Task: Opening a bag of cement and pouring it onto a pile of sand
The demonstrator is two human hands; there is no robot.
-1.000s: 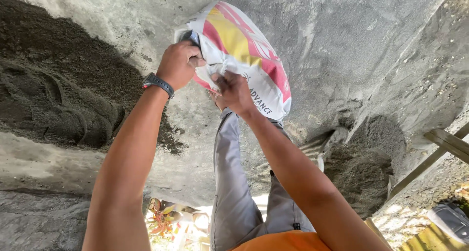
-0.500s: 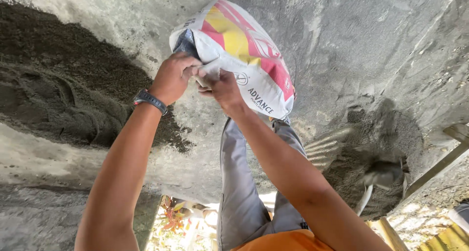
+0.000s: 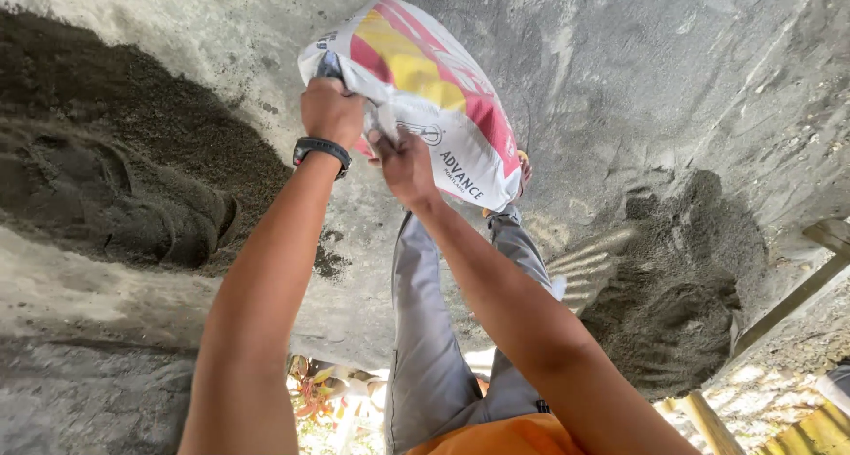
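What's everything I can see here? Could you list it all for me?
Sack: one, white with red and yellow patches, centre top, gripped at its near end by both hands.
Sand pile: one, dark grey, on the left of the concrete ground.
Smaller pile: one, dark grey, right.
Wooden poles: brown, right edge.
Wristband: one, black, on the left wrist.
Trousers: grey, bottom centre.
Shirt: orange, bottom edge.
Left hand: closed on the sack's corner.
Right hand: closed on the sack's edge.
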